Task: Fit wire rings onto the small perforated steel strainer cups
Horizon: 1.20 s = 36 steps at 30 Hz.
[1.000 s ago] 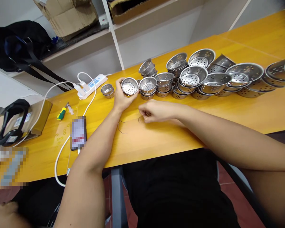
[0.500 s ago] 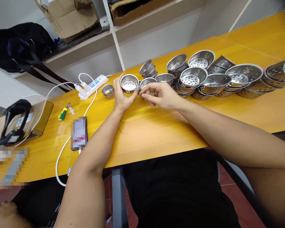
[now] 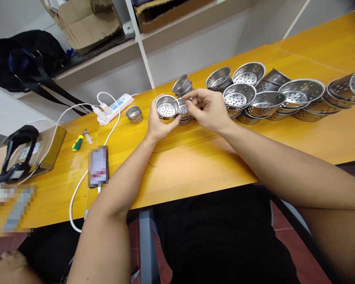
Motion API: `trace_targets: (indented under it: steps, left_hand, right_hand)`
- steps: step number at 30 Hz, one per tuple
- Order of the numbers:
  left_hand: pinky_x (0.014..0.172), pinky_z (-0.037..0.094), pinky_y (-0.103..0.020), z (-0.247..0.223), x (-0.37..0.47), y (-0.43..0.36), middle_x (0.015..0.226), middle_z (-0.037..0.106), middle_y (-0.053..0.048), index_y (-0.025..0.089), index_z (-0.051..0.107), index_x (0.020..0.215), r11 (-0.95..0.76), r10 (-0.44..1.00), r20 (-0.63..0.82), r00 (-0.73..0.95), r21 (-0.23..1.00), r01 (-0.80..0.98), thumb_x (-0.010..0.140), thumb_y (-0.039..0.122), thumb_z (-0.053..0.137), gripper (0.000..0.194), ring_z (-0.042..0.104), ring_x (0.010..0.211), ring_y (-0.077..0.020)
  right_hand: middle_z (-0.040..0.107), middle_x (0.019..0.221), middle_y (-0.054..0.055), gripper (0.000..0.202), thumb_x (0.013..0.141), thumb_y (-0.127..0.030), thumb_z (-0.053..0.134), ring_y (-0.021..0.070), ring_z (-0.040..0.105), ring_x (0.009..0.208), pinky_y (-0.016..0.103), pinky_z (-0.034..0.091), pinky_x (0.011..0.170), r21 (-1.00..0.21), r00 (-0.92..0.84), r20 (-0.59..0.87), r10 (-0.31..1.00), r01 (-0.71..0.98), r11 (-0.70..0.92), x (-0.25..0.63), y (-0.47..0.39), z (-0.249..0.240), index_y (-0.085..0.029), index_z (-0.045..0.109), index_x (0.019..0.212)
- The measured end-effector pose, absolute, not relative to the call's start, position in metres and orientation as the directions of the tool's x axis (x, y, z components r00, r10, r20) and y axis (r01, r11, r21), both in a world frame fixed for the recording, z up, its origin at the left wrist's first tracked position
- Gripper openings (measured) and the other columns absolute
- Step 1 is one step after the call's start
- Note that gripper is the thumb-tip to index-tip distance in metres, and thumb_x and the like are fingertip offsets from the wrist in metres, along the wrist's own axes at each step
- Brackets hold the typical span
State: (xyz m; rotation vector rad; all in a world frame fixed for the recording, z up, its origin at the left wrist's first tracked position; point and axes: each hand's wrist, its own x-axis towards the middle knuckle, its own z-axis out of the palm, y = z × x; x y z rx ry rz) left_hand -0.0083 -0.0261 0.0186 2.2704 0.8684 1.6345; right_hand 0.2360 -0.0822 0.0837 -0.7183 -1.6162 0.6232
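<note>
My left hand [image 3: 160,125] is wrapped round a small perforated metal strainer cup [image 3: 167,107], its open top tilted toward me. To the right of the cup, my right hand [image 3: 208,108] is closed in a pinch, with what looks like a thin wire [image 3: 182,98] at its fingertips. The wire is too fine to make out fully. Behind the gap between my hands stands another perforated metal cup [image 3: 184,112], partly hidden. A loose curved wire [image 3: 153,162] lies on the table beside my left forearm.
Stacked perforated metal cups [image 3: 239,96] crowd the table's right side. A small cup pair [image 3: 134,114] stands left of my hands, near a power strip [image 3: 116,106]. A phone [image 3: 98,166], white cable and screwdriver [image 3: 77,142] lie farther left.
My left hand has moved slightly right with the cup. My right hand has shifted right and up, uncovering more of the cup behind.
</note>
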Motion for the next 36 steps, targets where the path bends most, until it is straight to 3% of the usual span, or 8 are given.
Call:
trace_targets:
  steps: [4,8,11,18,24,28,36]
  left_hand:
    - [0.142,0.054,-0.062,0.022,-0.006,-0.028,0.163,0.061,-0.015,0.033,0.045,0.174,-0.837,0.517,0.826,0.225,0.431,0.337,0.104,0.081,0.081,0.091,0.067,0.159,-0.0375]
    - [0.134,0.06,-0.06,0.027,-0.002,-0.033,0.151,0.065,-0.012,0.032,0.054,0.162,-0.826,0.516,0.835,0.193,0.425,0.37,0.097,0.083,0.09,0.09,0.072,0.146,-0.0346]
    - [0.13,0.062,-0.057,0.026,-0.001,-0.034,0.148,0.069,-0.012,0.03,0.055,0.157,-0.812,0.553,0.803,0.222,0.459,0.361,0.099,0.083,0.087,0.085,0.075,0.141,-0.0326]
    - [0.138,0.061,-0.056,0.025,0.004,-0.038,0.157,0.072,-0.012,0.031,0.047,0.169,-0.815,0.571,0.759,0.311,0.481,0.323,0.099,0.075,0.092,0.094,0.077,0.15,-0.0327]
    - [0.131,0.066,-0.054,0.027,0.009,-0.045,0.155,0.073,-0.013,0.029,0.048,0.164,-0.797,0.599,0.746,0.29,0.525,0.298,0.087,0.088,0.096,0.108,0.081,0.145,-0.0336]
    - [0.13,0.066,-0.054,0.026,0.008,-0.043,0.158,0.072,-0.014,0.031,0.042,0.168,-0.809,0.584,0.751,0.307,0.509,0.293,0.087,0.09,0.094,0.113,0.081,0.147,-0.0343]
    - [0.128,0.067,-0.054,0.032,0.009,-0.049,0.155,0.075,-0.014,0.029,0.047,0.164,-0.787,0.612,0.72,0.326,0.514,0.342,0.09,0.091,0.09,0.106,0.084,0.142,-0.0333]
  right_hand:
    - [0.058,0.072,-0.001,0.037,0.108,-0.063,0.089,0.0176,0.048,0.061,0.038,0.042,0.059,-0.727,-0.079,0.67,0.738,0.128,0.674,0.237,-0.08,0.083,-0.027,0.086,0.116]
    - [0.058,0.071,-0.001,0.032,0.11,-0.058,0.087,0.0185,0.049,0.063,0.039,0.045,0.063,-0.71,-0.07,0.685,0.725,0.16,0.686,0.237,-0.081,0.084,-0.027,0.087,0.117]
    - [0.061,0.073,-0.001,0.027,0.11,-0.053,0.084,0.0189,0.052,0.064,0.04,0.048,0.066,-0.678,-0.095,0.698,0.71,0.232,0.697,0.235,-0.085,0.085,-0.027,0.087,0.114]
    - [0.063,0.072,-0.002,0.024,0.111,-0.047,0.077,0.0182,0.055,0.065,0.041,0.051,0.073,-0.636,-0.104,0.71,0.696,0.33,0.698,0.227,-0.088,0.087,-0.025,0.087,0.112]
    - [0.063,0.072,-0.002,0.019,0.109,-0.04,0.076,0.0184,0.055,0.064,0.041,0.05,0.074,-0.644,-0.072,0.718,0.693,0.308,0.7,0.227,-0.088,0.087,-0.024,0.086,0.112]
    - [0.061,0.071,-0.003,0.013,0.104,-0.034,0.078,0.0178,0.053,0.064,0.041,0.049,0.074,-0.656,-0.086,0.705,0.704,0.299,0.693,0.228,-0.089,0.089,-0.024,0.086,0.106]
    - [0.062,0.07,-0.002,0.02,0.104,-0.044,0.079,0.0182,0.051,0.064,0.039,0.047,0.072,-0.673,-0.075,0.693,0.717,0.287,0.682,0.226,-0.091,0.089,-0.025,0.084,0.102]
